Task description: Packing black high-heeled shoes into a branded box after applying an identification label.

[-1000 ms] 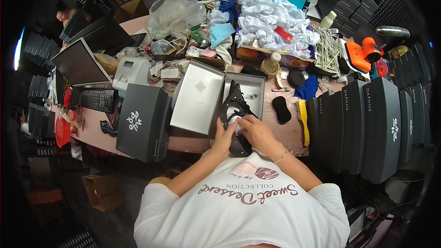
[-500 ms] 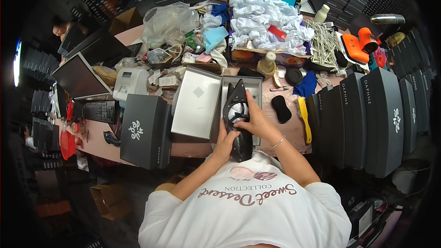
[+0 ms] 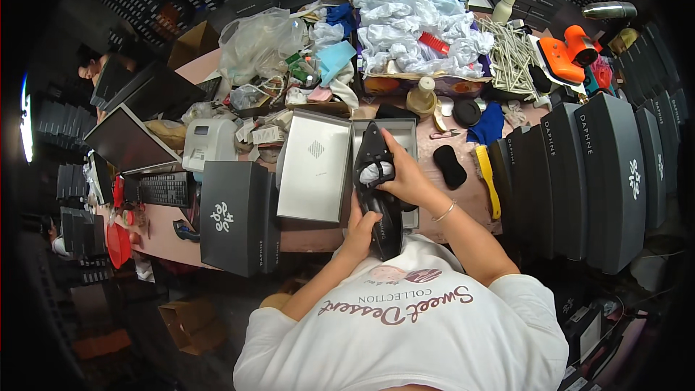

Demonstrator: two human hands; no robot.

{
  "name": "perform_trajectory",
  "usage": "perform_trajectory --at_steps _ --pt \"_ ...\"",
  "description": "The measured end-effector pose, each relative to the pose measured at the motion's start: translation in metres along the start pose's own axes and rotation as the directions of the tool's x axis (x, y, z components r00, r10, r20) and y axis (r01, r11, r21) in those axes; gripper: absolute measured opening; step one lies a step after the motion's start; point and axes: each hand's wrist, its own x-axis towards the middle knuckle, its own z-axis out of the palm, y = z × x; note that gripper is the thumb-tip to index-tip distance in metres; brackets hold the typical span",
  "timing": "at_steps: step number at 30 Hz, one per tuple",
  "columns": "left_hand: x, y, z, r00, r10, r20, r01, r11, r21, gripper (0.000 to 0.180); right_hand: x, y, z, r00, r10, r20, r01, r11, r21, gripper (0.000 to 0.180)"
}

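A black pointed-toe shoe (image 3: 373,148), with a strap and white paper stuffed in its opening, is upright between my hands, toe pointing away from me. My left hand (image 3: 362,230) grips it near the heel, the thumb laid over the insole. On the other side, my right hand (image 3: 407,177) holds it around the middle by the strap. Beneath lies an open grey shoebox (image 3: 407,132), partly hidden by the shoe and my right hand. Its white-lined lid (image 3: 313,174) lies directly to the left. Whether a second shoe is behind this one, I cannot tell.
Dark shoeboxes (image 3: 604,181) stand in a row at right; another shoebox (image 3: 233,217) stands at left near a keyboard (image 3: 165,190). A yellow-handled brush (image 3: 487,181) and black pad (image 3: 450,166) lie right of the box. Crumpled white paper (image 3: 420,29) fills a carton at the back.
The shoe has turned slightly in my hands, so the second pointed edge beside its toe no longer shows. Both hands keep hold of it. The whole view has shifted a little.
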Motion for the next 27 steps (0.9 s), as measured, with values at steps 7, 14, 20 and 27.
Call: perform_trajectory --at_steps 7,14,20,27 --pt "-0.010 0.001 0.003 0.998 0.063 0.001 -0.063 0.992 0.107 0.074 0.008 -0.012 0.001 0.995 0.025 0.102 -0.015 0.995 -0.099 0.075" --pt "-0.002 0.007 -0.007 0.982 0.015 -0.187 -0.043 0.988 -0.149 0.057 0.032 0.015 0.052 0.937 0.193 0.291 -0.149 0.975 -0.167 0.062" --pt "0.015 0.052 -0.057 0.934 -0.271 -0.235 0.157 0.899 -0.409 0.041 -0.004 0.031 -0.024 0.937 0.296 0.183 -0.310 0.949 0.054 0.072" --pt "0.015 0.034 -0.086 0.987 -0.088 0.137 0.130 0.933 -0.336 0.051 -0.097 0.052 -0.095 0.738 0.530 0.418 -0.418 0.845 -0.335 0.018"
